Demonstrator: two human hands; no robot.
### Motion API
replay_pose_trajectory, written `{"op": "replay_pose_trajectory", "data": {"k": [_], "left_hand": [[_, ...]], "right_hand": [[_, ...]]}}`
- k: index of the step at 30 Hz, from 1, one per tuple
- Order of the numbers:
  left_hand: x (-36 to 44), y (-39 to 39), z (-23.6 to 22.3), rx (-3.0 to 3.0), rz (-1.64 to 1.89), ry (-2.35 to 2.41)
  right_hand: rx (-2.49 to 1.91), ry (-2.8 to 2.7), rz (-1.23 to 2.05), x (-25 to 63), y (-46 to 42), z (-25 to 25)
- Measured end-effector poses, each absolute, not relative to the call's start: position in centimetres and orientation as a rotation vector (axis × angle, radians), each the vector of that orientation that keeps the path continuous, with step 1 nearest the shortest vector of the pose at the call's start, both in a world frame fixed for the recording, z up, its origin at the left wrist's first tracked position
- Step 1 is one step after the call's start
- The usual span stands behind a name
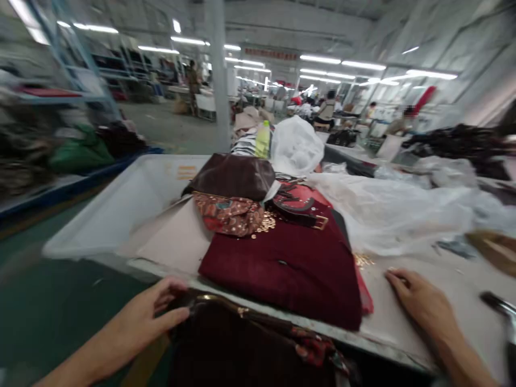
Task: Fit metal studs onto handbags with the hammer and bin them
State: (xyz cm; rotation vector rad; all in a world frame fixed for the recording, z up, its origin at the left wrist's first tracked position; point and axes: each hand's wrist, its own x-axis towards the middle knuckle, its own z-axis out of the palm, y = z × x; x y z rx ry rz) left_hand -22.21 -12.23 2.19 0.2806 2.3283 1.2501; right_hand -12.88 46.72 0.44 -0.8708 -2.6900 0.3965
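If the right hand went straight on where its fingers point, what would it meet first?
Probably the small gold-coloured pieces lying just ahead of the right hand, before the dark red cloth; exact depth is unclear.

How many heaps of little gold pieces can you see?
2: one heap on the maroon cloth, beside the patterned cloth; the other heap on the table, near the right hand. More may be hidden under the plastic.
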Motion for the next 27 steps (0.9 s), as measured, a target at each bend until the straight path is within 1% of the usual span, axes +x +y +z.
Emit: {"op": "replay_pose_trajectory", "data": {"k": [4, 6, 10, 12, 14, 17, 20, 24, 27], "left_hand": [[-21.3, -12.3, 4.6, 0.213, 1.068, 2.382], [-21.0, -11.9, 5.3, 0.257, 1.034, 2.314], [-19.6, -11.9, 6.0, 0.272, 1.270, 2.044], [-18.8, -11.9, 6.4, 0.258, 1.329, 1.991], [-18.2, -11.6, 7.0, 0.258, 1.309, 2.017], [-17.4, -10.8, 8.1, 0.265, 1.251, 2.090], [-16.8, -9.9, 9.0, 0.307, 1.268, 2.053], [-16.0, -9.1, 10.0, 0.391, 1.355, 1.886], [-15.5, -8.4, 10.5, 0.405, 1.365, 1.852]], "right_hand": [[-0.514, -2.837, 0.220, -13.5, 48.6, -1.2], [-0.492, -2.814, 0.224, -13.3, 48.9, -1.3], [-0.859, -2.686, 0.496, -12.9, 49.0, -0.5], [-0.945, -2.572, 0.662, -12.8, 48.5, 0.3], [-0.960, -2.463, 0.829, -12.7, 47.4, 1.3], [-0.965, -2.332, 1.045, -13.1, 44.7, 2.9], [-0.919, -2.237, 1.234, -14.1, 41.5, 4.3], [-0.756, -2.262, 1.409, -15.3, 37.0, 5.5], [-0.581, -2.286, 1.557, -15.0, 31.7, 6.7]]}}
